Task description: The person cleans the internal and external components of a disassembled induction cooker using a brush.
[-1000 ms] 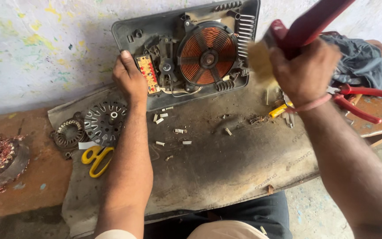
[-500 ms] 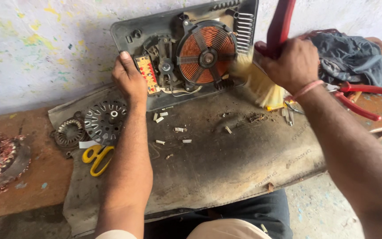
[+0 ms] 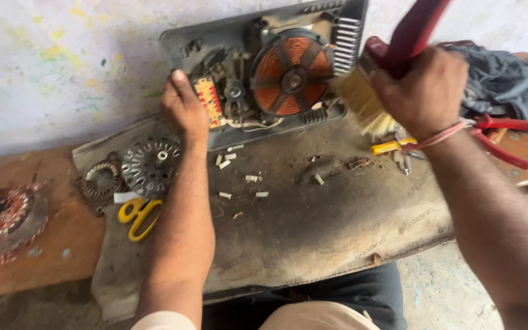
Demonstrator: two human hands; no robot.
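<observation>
An opened induction cooker base point(image 3: 264, 79) leans against the wall, showing its round copper coil point(image 3: 291, 73) and a circuit board. My left hand point(image 3: 184, 110) rests flat on the cooker's lower left edge, steadying it. My right hand point(image 3: 426, 91) grips the red handle of a paintbrush point(image 3: 368, 101). Its tan bristles touch the cooker's right side near the metal heat-sink fins.
A dirty grey mat point(image 3: 300, 226) covers the wooden bench point(image 3: 44, 256). On it lie yellow scissors point(image 3: 139, 215), round metal motor parts point(image 3: 151, 165), small white bits, and a yellow-handled screwdriver point(image 3: 389, 146). Red pliers point(image 3: 508, 137) and dark cloth point(image 3: 502, 82) sit right; a copper winding point(image 3: 4, 217) left.
My right hand swung the brush down from above the bench's right side to the cooker's right edge. My left hand stayed on the cooker.
</observation>
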